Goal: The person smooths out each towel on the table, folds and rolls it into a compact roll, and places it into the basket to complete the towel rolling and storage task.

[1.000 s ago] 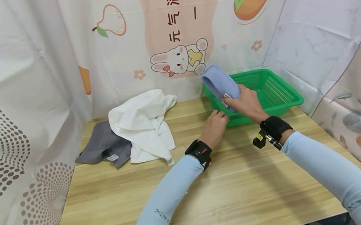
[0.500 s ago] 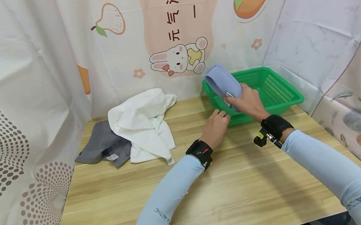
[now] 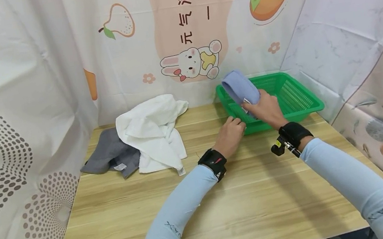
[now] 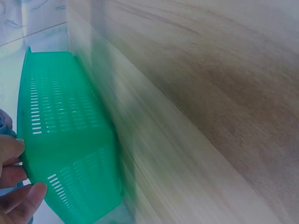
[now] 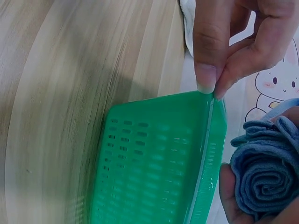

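My right hand (image 3: pixel 268 109) grips a rolled blue towel (image 3: pixel 244 89) with a small white label. The roll is tilted above the left part of a green plastic basket (image 3: pixel 301 114). Its spiral end shows in the right wrist view, where the blue towel (image 5: pixel 264 172) is beside the basket's rim. My left hand (image 3: pixel 229 136) pinches the near-left corner of that rim. Thumb and fingertip of the left hand (image 5: pixel 243 42) meet on the rim in the right wrist view. The left wrist view shows the left hand's fingers (image 4: pixel 32 198) at the basket's edge.
A crumpled white towel (image 3: pixel 151 120) lies at the back left of the wooden table (image 3: pixel 218 213), partly over a grey towel (image 3: pixel 103 153). Printed curtains (image 3: pixel 133 62) stand close behind the basket and along both sides.
My right hand and the blue towel have shifted slightly to the right above the basket. The left hand keeps its hold on the rim. Both other towels lie unchanged.
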A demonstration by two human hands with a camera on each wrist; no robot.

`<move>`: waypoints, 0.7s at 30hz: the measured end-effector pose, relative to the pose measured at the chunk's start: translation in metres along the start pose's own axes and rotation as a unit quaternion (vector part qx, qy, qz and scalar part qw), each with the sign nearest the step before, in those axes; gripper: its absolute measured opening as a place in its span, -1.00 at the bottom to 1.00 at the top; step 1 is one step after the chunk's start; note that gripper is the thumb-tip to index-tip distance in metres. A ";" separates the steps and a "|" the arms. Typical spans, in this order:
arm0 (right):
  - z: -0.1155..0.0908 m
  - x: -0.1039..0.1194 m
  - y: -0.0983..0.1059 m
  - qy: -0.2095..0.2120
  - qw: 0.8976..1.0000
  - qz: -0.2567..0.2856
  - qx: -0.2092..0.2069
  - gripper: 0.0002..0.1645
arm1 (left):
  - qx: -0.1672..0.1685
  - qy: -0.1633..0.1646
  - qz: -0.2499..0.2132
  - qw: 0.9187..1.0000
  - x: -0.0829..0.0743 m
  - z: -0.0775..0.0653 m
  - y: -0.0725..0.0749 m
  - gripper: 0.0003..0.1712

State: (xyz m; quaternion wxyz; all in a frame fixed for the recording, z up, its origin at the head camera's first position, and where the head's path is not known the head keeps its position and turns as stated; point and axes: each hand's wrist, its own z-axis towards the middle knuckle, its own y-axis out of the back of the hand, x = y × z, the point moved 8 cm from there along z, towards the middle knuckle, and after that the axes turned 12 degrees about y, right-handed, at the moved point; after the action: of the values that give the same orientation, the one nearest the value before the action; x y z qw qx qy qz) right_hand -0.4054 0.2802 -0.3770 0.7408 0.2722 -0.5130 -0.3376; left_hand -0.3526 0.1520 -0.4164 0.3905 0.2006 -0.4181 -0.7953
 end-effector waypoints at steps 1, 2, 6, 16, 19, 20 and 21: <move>0.000 -0.001 0.000 0.000 1.000 0.000 -0.001 0.03 | 0.001 -0.001 0.000 1.000 0.000 0.000 0.000 -0.86; 0.000 -0.002 0.000 -0.001 1.000 0.000 -0.002 0.03 | 0.003 -0.002 0.001 1.000 -0.001 0.000 0.000 -0.86; 0.000 -0.006 0.000 -0.006 1.000 -0.002 -0.004 0.02 | 0.016 -0.012 0.010 1.000 -0.004 0.000 -0.001 -0.88; 0.000 -0.017 -0.003 -0.015 1.000 -0.008 0.004 -0.02 | 0.023 -0.006 0.005 1.000 -0.004 0.000 -0.002 -0.83; -0.001 -0.019 -0.004 -0.017 1.000 -0.012 0.007 -0.04 | 0.019 -0.012 0.012 1.000 -0.004 -0.001 -0.002 -0.81; -0.001 -0.019 -0.005 -0.018 1.000 -0.014 0.008 -0.04 | 0.017 -0.014 0.015 1.000 -0.004 -0.002 -0.002 -0.81; -0.001 -0.020 -0.005 -0.019 1.000 -0.017 0.008 -0.05 | 0.015 -0.017 0.018 1.000 -0.004 -0.002 -0.002 -0.80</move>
State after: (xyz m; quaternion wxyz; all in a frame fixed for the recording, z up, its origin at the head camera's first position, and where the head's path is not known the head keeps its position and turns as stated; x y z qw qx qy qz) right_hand -0.4103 0.2927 -0.3924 0.7230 0.2804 -0.5250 -0.3508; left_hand -0.3496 0.1551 -0.4194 0.3950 0.1856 -0.4402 -0.7847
